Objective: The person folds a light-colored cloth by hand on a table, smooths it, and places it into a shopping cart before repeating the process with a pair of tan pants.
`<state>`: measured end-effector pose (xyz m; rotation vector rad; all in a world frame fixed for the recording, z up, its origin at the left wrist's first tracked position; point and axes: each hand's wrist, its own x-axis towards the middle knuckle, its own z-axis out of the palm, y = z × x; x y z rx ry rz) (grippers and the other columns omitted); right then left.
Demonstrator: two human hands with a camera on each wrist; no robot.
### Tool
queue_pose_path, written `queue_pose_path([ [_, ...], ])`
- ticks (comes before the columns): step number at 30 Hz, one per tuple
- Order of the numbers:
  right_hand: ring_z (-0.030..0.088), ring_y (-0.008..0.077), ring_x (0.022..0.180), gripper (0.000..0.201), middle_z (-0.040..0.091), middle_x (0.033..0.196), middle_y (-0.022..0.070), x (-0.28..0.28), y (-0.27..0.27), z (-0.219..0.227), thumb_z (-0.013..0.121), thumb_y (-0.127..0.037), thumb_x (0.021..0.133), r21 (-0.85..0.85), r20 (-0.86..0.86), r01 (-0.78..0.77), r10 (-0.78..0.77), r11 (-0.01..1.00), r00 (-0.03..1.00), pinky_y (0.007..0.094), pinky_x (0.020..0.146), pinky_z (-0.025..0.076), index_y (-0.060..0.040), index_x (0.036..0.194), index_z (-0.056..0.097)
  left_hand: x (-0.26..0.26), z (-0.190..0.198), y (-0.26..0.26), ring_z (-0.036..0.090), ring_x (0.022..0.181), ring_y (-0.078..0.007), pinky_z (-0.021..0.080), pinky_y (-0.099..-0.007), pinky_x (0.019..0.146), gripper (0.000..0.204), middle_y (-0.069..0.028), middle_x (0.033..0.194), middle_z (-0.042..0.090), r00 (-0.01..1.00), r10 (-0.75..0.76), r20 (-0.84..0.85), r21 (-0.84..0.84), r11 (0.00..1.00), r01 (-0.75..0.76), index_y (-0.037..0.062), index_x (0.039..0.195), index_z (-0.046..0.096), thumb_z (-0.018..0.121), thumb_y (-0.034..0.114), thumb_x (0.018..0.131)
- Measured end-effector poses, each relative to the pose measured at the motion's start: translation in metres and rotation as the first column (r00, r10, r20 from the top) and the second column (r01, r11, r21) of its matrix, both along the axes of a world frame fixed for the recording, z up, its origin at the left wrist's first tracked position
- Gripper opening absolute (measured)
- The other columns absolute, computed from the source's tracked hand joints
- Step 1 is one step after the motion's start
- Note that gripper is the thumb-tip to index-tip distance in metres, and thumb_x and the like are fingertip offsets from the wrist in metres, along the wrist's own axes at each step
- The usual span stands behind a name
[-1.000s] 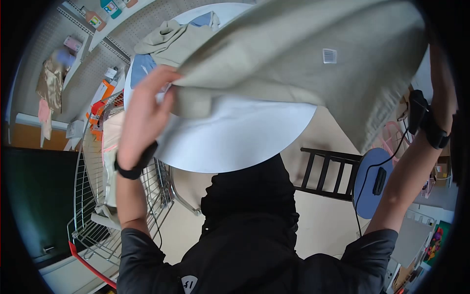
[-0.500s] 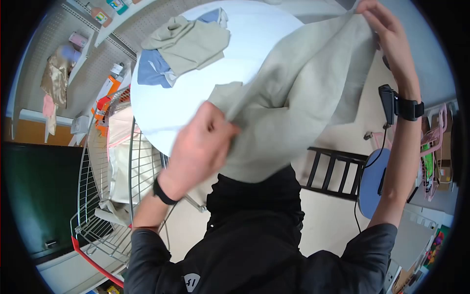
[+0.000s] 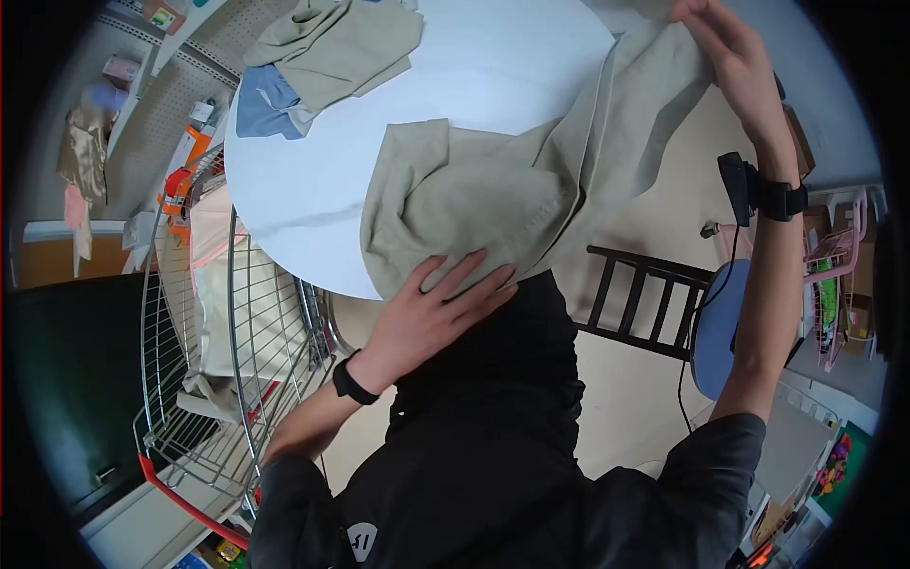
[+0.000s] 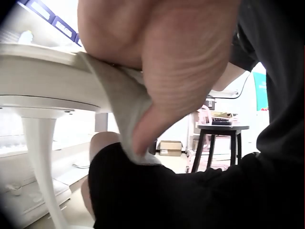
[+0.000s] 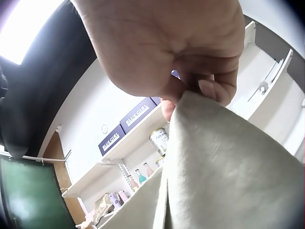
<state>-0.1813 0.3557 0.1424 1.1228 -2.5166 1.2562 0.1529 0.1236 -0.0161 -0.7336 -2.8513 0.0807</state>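
Note:
A grey-green cloth (image 3: 474,194) lies bunched over the near part of the round white table (image 3: 313,204), with a short gathered strip showing in its folds. My left hand (image 3: 427,318) rests on its near edge with the fingers spread; in the left wrist view the thumb (image 4: 150,129) points down beside a hanging fold. My right hand (image 3: 735,71) is raised beyond the table's right side and pinches a corner of the same cloth. The right wrist view shows that corner (image 5: 200,114) between thumb and fingers, the fabric falling away below.
Another grey-green cloth (image 3: 346,47) lies with a blue one (image 3: 270,104) at the table's far left. A wire shopping cart (image 3: 242,313) holding pale fabrics stands at my left. On the right are a blue-seated stool (image 3: 716,332) and a pink rack (image 3: 839,256).
The cloth has come down from a raised, spread sweep onto the table's near side. My left hand went from gripping it to lying on it; the right hand still holds its corner up.

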Motion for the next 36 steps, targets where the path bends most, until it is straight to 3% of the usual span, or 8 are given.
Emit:
queue_pose_path([
  [6, 0.052, 0.0072, 0.08, 0.012, 0.059, 0.087, -0.0041, -0.001, -0.003, 0.001, 0.056, -0.008, 0.104, -0.042, 0.071, 0.155, -0.151, 0.987, 0.986, 0.0229, 0.072, 0.043, -0.0065, 0.098, 0.066, 0.0, 0.02, -0.046, 0.064, 0.128, -0.0239, 0.053, -0.0379, 0.104, 0.045, -0.0028, 0.136, 0.069, 0.992, -0.101, 0.081, 0.339, 0.938, 0.068, 0.0165, 0.127, 0.071, 0.062, 0.012, 0.083],
  [9, 0.051, 0.0068, 0.08, 0.012, 0.059, 0.087, -0.0044, -0.019, -0.001, -0.002, 0.055, -0.009, 0.104, -0.055, 0.135, 0.096, -0.087, 0.994, 0.987, 0.0228, 0.071, 0.043, -0.0073, 0.098, 0.066, -0.005, 0.034, -0.069, 0.068, 0.122, -0.0277, 0.058, -0.0402, 0.099, 0.039, -0.0059, 0.127, 0.073, 0.983, 0.041, 0.177, 0.447, 0.887, -0.118, 0.0122, 0.116, 0.075, 0.063, 0.006, 0.08],
  [12, 0.052, 0.0064, 0.08, 0.012, 0.06, 0.087, -0.0045, -0.027, -0.006, -0.004, 0.056, -0.008, 0.104, -0.051, 0.116, 0.083, -0.077, 0.995, 0.99, 0.0226, 0.07, 0.043, -0.008, 0.098, 0.066, -0.024, 0.05, -0.097, 0.07, 0.118, -0.0308, 0.058, -0.0412, 0.1, 0.043, -0.0074, 0.122, 0.075, 0.928, 0.132, 0.348, 0.451, 0.844, -0.29, 0.0092, 0.114, 0.074, 0.06, -0.004, 0.076],
  [15, 0.052, 0.0075, 0.078, 0.014, 0.059, 0.085, -0.0046, -0.041, -0.008, -0.016, 0.055, -0.006, 0.103, -0.075, -0.035, 0.012, -0.015, 0.997, 0.999, 0.0237, 0.069, 0.044, -0.0085, 0.095, 0.066, -0.027, 0.052, -0.078, 0.06, 0.131, -0.03, 0.055, -0.0402, 0.102, 0.045, -0.0069, 0.134, 0.067, 0.95, 0.002, 0.313, 0.421, 0.896, -0.14, 0.0062, 0.112, 0.071, 0.06, -0.008, 0.071],
  [20, 0.06, 0.0133, 0.082, 0.013, 0.066, 0.092, -0.0034, -0.057, 0.007, -0.031, 0.059, -0.017, 0.103, -0.075, 0.117, 0.1, -0.091, 0.992, 0.989, 0.0287, 0.072, 0.048, -0.0104, 0.104, 0.069, -0.025, 0.046, -0.072, 0.058, 0.133, -0.03, 0.052, -0.0419, 0.106, 0.042, -0.0081, 0.127, 0.064, 0.898, 0.039, 0.438, 0.428, 0.869, -0.247, 0.003, 0.104, 0.065, 0.059, -0.01, 0.064],
  [24, 0.057, 0.008, 0.092, 0.02, 0.063, 0.099, -0.0092, -0.066, 0.012, -0.034, 0.053, -0.025, 0.107, -0.031, 0.174, 0.144, -0.137, 0.989, 0.975, 0.0242, 0.081, 0.045, -0.0139, 0.107, 0.07, -0.046, 0.028, -0.11, 0.059, 0.131, -0.0332, 0.055, -0.0425, 0.099, 0.037, -0.0119, 0.122, 0.065, 0.968, 0.132, 0.215, 0.316, 0.928, -0.197, 0.0023, 0.105, 0.065, 0.061, -0.011, 0.07],
  [30, 0.065, 0.0139, 0.091, 0.011, 0.071, 0.095, -0.0004, -0.071, -0.004, -0.049, 0.058, -0.009, 0.1, -0.187, -0.135, 0.07, -0.097, 0.98, 0.986, 0.0272, 0.085, 0.048, -0.0064, 0.103, 0.068, -0.097, 0.083, -0.183, 0.057, 0.137, -0.0319, 0.052, -0.0423, 0.106, 0.028, -0.0104, 0.129, 0.072, 0.897, 0.423, -0.128, 0.344, 0.867, -0.359, 0.0033, 0.115, 0.071, 0.062, -0.008, 0.091],
  [36, 0.057, 0.0057, 0.096, 0.017, 0.066, 0.1, -0.0053, -0.061, 0.01, -0.074, 0.053, -0.009, 0.106, -0.116, 0.164, 0.119, -0.099, 0.986, 0.981, 0.0211, 0.089, 0.042, -0.0066, 0.109, 0.069, -0.065, 0.076, -0.147, 0.067, 0.123, -0.0299, 0.057, -0.04, 0.099, 0.037, -0.0076, 0.125, 0.074, 0.868, 0.427, -0.254, 0.381, 0.869, -0.317, 0.0085, 0.118, 0.075, 0.067, -0.006, 0.085],
])
